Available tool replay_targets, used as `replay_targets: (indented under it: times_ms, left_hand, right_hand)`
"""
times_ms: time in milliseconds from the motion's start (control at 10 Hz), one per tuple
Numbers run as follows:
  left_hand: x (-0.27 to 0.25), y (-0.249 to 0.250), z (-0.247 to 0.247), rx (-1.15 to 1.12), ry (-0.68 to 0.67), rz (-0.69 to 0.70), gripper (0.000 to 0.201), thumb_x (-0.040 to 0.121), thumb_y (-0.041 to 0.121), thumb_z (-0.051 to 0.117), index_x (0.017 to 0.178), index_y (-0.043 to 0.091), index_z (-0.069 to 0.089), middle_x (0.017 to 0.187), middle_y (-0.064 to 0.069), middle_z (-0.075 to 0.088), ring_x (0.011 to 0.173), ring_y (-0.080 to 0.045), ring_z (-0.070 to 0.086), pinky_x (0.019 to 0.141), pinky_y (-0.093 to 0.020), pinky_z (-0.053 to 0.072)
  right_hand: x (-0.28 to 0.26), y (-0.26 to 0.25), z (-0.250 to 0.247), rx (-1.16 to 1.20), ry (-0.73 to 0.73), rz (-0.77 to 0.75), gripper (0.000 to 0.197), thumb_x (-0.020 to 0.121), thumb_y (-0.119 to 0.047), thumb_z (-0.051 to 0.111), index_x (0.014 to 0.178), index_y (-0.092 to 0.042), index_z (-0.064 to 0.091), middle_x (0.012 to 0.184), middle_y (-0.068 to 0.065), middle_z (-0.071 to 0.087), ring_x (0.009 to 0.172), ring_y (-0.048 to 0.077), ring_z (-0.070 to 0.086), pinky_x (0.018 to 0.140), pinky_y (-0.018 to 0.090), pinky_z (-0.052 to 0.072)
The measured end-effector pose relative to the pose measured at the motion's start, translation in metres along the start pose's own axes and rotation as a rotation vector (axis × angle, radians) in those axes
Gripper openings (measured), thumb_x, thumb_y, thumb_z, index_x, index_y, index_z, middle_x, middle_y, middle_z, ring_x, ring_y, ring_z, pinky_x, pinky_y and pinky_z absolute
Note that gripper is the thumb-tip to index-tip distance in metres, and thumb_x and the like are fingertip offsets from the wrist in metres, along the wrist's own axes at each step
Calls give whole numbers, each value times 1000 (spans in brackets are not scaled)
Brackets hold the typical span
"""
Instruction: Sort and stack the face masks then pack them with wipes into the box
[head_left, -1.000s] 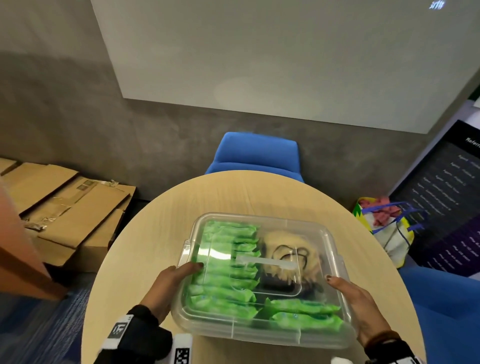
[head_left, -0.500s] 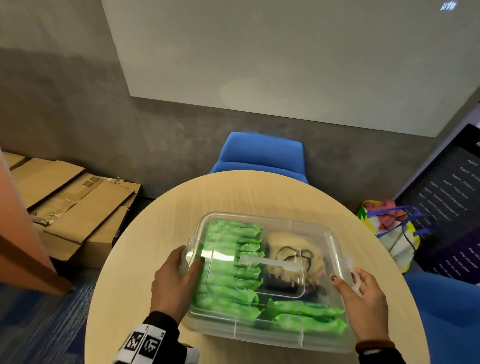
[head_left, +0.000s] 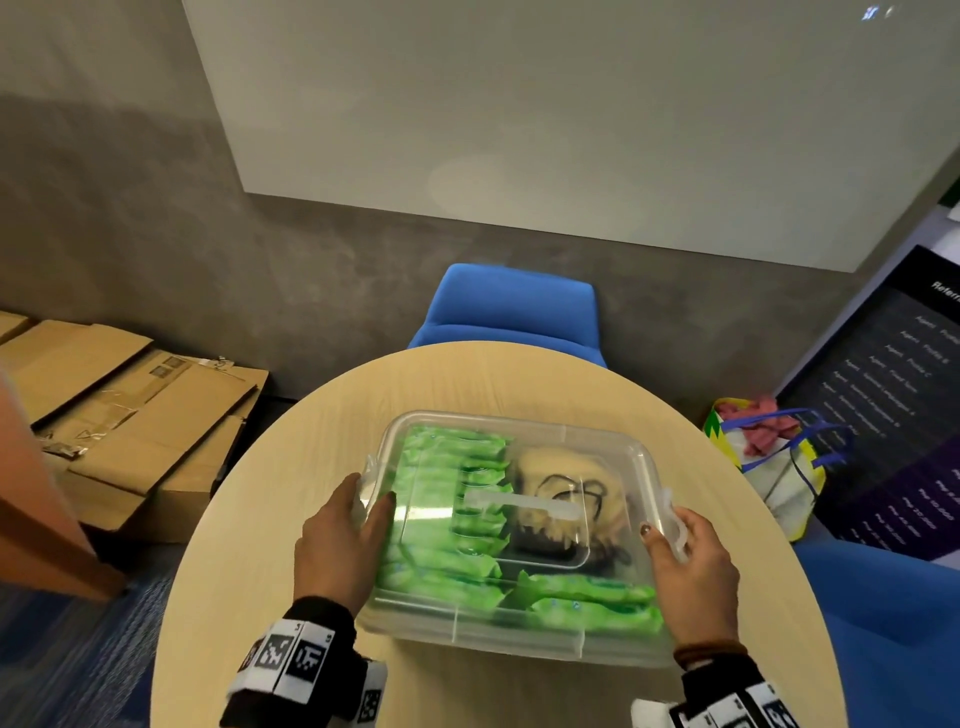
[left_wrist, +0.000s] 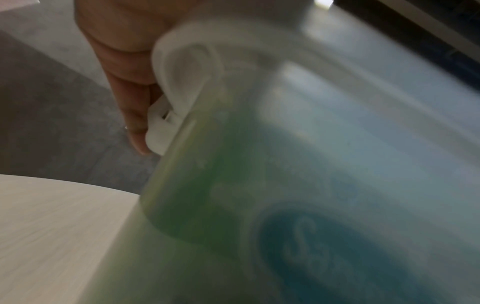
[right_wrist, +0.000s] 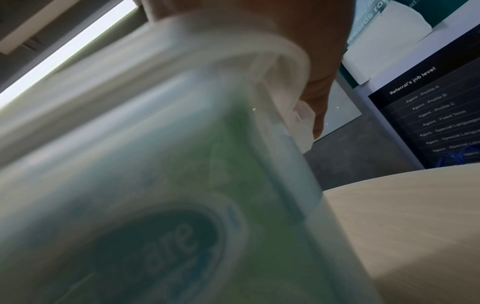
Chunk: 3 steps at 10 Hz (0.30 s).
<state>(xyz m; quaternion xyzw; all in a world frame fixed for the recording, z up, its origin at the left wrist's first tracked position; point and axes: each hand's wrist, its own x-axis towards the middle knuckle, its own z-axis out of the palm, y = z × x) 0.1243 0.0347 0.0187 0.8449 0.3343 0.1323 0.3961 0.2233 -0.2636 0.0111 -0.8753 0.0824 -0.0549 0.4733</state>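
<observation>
A clear plastic box (head_left: 519, 639) with its lid on sits on the round wooden table (head_left: 467, 384). Through the lid I see green wipe packs (head_left: 441, 519) along the left and front, and beige masks (head_left: 561, 488) with black loops at the right. My left hand (head_left: 370, 491) grips the left side latch (head_left: 366, 478), thumb on the lid. My right hand (head_left: 665, 525) grips the right side latch (head_left: 675, 530), thumb on the lid edge. In the left wrist view the fingers (left_wrist: 132, 115) lie behind the white latch (left_wrist: 182, 82). The right wrist view shows fingers (right_wrist: 319, 98) behind the other latch (right_wrist: 293, 82).
A blue chair (head_left: 511, 306) stands behind the table, and another blue seat (head_left: 883, 623) is at the right. Flattened cardboard boxes (head_left: 130, 415) lie on the floor at the left. A bag (head_left: 769, 457) and a dark printed board (head_left: 893, 395) stand at the right.
Both hands have slid from the box's front corners up along its sides to the two latches. The box has stayed on the table.
</observation>
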Motion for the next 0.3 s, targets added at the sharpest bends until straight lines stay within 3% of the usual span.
replay_targets:
  times_ms: [100, 200, 300]
  left_hand:
    - [5, 2, 2, -41, -1, -17, 53, 92, 41, 58, 137, 14, 50, 130, -12, 61, 118, -33, 56, 92, -39, 44]
    - [13, 1, 2, -182, -4, -64, 51, 89, 43, 63, 132, 17, 55, 125, -7, 64, 109, -28, 59, 87, -35, 47]
    - [3, -3, -2, -363, 5, -68, 28, 97, 39, 52, 118, 22, 61, 117, -2, 64, 103, -20, 58, 77, -27, 43]
  right_hand:
    - [9, -1, 7, -10, -7, 0, 46, 86, -21, 67, 128, -8, 53, 125, 20, 60, 116, 36, 54, 98, 42, 43]
    - [14, -10, 6, -27, -50, 51, 49, 86, -23, 68, 130, -8, 53, 125, 19, 60, 112, 33, 55, 99, 41, 43]
    - [19, -13, -4, -35, -79, 82, 51, 85, -24, 70, 130, -7, 53, 127, 15, 59, 107, 29, 56, 97, 38, 43]
